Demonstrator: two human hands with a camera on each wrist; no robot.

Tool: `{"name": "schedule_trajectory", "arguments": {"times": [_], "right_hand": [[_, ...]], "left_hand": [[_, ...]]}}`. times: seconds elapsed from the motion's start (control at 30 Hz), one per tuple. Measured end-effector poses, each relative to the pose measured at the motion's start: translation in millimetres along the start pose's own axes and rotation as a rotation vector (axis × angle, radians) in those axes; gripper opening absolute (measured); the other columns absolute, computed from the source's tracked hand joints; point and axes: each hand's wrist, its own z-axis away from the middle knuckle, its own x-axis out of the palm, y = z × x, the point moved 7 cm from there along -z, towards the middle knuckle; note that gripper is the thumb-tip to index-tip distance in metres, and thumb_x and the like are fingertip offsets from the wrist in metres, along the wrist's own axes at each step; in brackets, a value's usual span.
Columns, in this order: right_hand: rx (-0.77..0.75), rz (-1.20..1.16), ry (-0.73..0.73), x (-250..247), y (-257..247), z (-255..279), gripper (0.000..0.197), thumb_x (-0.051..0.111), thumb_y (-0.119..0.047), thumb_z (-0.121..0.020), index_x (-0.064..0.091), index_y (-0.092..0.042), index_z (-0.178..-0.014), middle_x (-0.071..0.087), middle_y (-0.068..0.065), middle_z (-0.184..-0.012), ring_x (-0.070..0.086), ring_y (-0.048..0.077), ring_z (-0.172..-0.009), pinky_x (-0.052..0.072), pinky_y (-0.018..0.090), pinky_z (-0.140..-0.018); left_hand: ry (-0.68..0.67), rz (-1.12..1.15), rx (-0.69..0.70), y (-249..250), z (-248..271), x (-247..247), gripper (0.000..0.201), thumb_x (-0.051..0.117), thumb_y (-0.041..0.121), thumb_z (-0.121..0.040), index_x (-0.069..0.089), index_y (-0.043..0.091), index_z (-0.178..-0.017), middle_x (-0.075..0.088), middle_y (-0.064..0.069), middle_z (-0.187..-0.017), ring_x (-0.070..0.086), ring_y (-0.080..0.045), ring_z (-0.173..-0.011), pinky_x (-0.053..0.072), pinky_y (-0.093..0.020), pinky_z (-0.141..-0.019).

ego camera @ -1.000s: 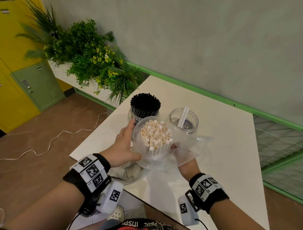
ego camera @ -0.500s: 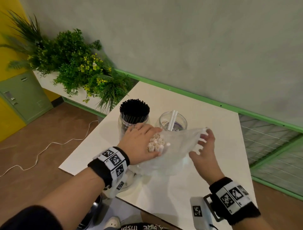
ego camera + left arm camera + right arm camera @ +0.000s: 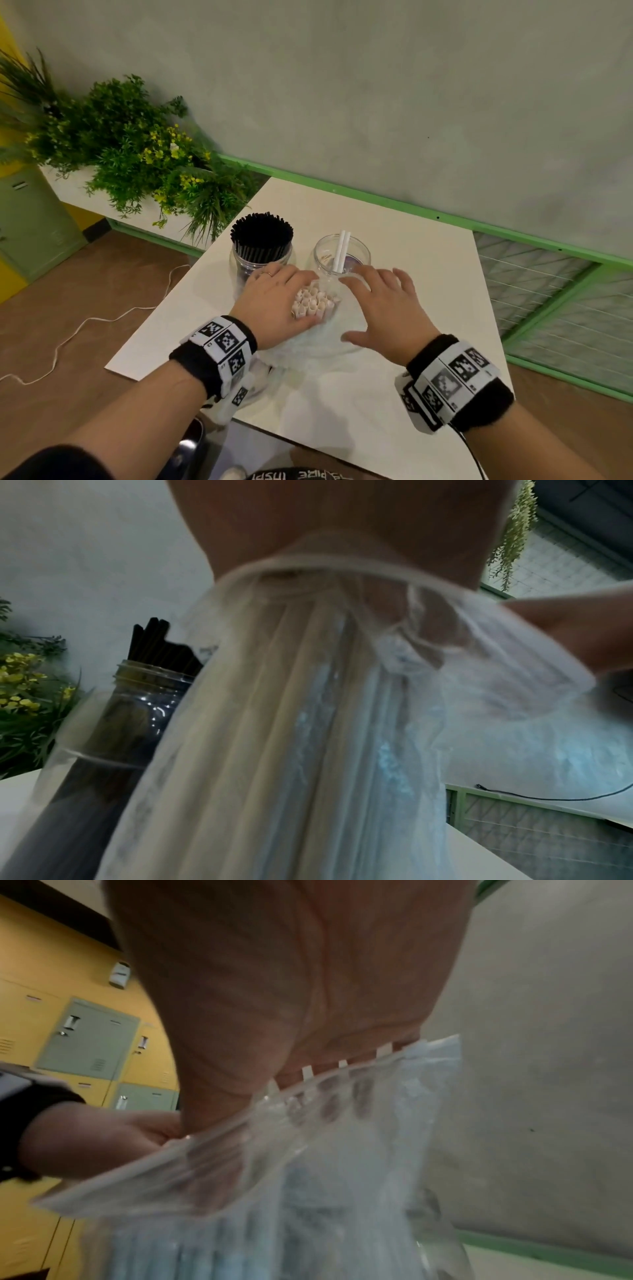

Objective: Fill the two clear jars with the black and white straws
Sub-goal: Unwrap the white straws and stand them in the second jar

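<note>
On the bench (image 3: 394,394), a clear bag (image 3: 329,339) of white straws (image 3: 313,303) is held upright. The straw tops are gripped by the left hand (image 3: 274,301), fingers curled round them; the right hand (image 3: 383,308) is spread over the bag's mouth. Beyond, the right jar (image 3: 339,257) holds only two white straws, so that filling is judged barely begun. The left jar (image 3: 260,260), packed with black straws (image 3: 262,236), looks done.

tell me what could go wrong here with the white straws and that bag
The left hand grips the white straws inside the loose plastic bag; film may ride up with them. The right hand hovers close to the clear jar and could knock it. A weak grip could scatter straws.
</note>
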Motion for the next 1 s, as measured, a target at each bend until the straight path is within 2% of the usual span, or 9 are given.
{"name": "schedule_trajectory", "arguments": {"times": [0.13,0.33,0.43,0.53,0.6,0.67,0.77,0.87,1.0], "right_hand": [[0.043,-0.171,-0.159,28.3,2.4,0.3,0.114,0.071,-0.069,-0.060,0.010,-0.031,-0.149,0.030,-0.005,-0.142,0.035,0.019,-0.125,0.025,0.038,-0.104],[0.165,-0.582,-0.004,52.4,-4.2,-5.7,0.103,0.075,-0.066,-0.060,0.026,-0.032,-0.143,0.045,-0.019,-0.091,0.044,0.007,-0.097,0.028,0.033,-0.100],[0.193,-0.661,-0.012,71.1,-8.6,-11.6,0.101,0.075,-0.067,-0.059,0.029,-0.030,-0.141,0.055,-0.011,-0.107,0.049,0.009,-0.106,0.029,0.034,-0.102],[0.185,-0.624,-0.061,85.4,-15.9,-16.2,0.096,0.069,-0.074,-0.060,0.033,-0.031,-0.138,0.046,-0.010,-0.127,0.047,0.011,-0.117,0.031,0.034,-0.099],[0.186,-0.584,-0.055,90.1,-18.5,-15.9,0.093,0.064,-0.078,-0.060,0.039,-0.031,-0.135,0.042,-0.008,-0.121,0.048,0.014,-0.111,0.036,0.035,-0.097],[0.180,-0.536,-0.023,92.1,-19.3,-14.0,0.089,0.059,-0.082,-0.060,0.045,-0.029,-0.130,0.038,-0.005,-0.120,0.047,0.017,-0.109,0.039,0.037,-0.095],[0.154,-0.486,-0.007,95.5,-20.9,-13.8,0.083,0.054,-0.083,-0.063,0.051,-0.025,-0.122,0.041,-0.005,-0.127,0.039,0.019,-0.116,0.035,0.036,-0.095],[0.103,-0.519,-0.032,97.2,-26.5,-18.6,0.073,0.053,-0.081,-0.065,0.055,-0.024,-0.110,0.050,-0.010,-0.112,0.046,0.015,-0.108,0.037,0.034,-0.093],[0.135,-0.763,-0.103,100.7,-27.5,-19.4,0.062,0.068,-0.068,-0.066,0.052,-0.020,-0.101,0.058,-0.006,-0.096,0.058,0.016,-0.087,0.048,0.037,-0.078]], "left_hand": [[0.014,0.034,-0.018,0.2,1.0,-0.7,0.074,0.041,0.072,-0.071,0.048,0.028,-0.130,0.056,0.007,-0.119,0.048,-0.020,-0.114,0.040,-0.039,-0.094],[0.025,0.080,-0.060,-3.4,5.1,-0.4,0.084,0.047,0.077,-0.066,0.039,0.030,-0.135,0.050,0.008,-0.123,0.044,-0.018,-0.117,0.036,-0.034,-0.094],[0.021,0.199,-0.110,-8.5,6.0,-1.6,0.099,0.055,0.078,-0.062,0.024,0.033,-0.144,0.037,0.008,-0.134,0.035,-0.015,-0.124,0.029,-0.030,-0.102],[-0.072,0.345,-0.214,-20.1,7.8,-3.6,0.108,0.056,0.083,-0.057,0.019,0.035,-0.146,0.033,0.009,-0.142,0.031,-0.013,-0.130,0.029,-0.033,-0.109],[-0.132,0.642,-0.359,-31.8,12.6,-8.5,0.100,0.056,0.081,-0.062,0.025,0.037,-0.145,0.041,0.013,-0.137,0.040,-0.008,-0.126,0.036,-0.032,-0.104],[-0.148,0.916,-0.513,-45.6,17.9,-10.0,0.070,0.051,0.068,-0.082,0.035,0.035,-0.141,0.048,0.016,-0.127,0.048,-0.007,-0.118,0.038,-0.028,-0.095],[-0.261,1.034,-0.678,-61.7,29.9,2.4,0.037,0.041,0.047,-0.096,0.052,0.028,-0.126,0.057,0.015,-0.110,0.052,-0.006,-0.105,0.041,-0.026,-0.084],[-0.312,1.196,-0.812,-72.9,41.9,23.2,0.040,0.050,0.053,-0.091,0.066,0.024,-0.112,0.069,0.002,-0.110,0.060,-0.019,-0.110,0.047,-0.038,-0.091],[-0.232,1.391,-0.898,-78.7,45.5,31.9,0.036,0.045,0.039,-0.097,0.065,0.012,-0.111,0.073,-0.009,-0.105,0.068,-0.025,-0.096,0.053,-0.036,-0.079]]}}
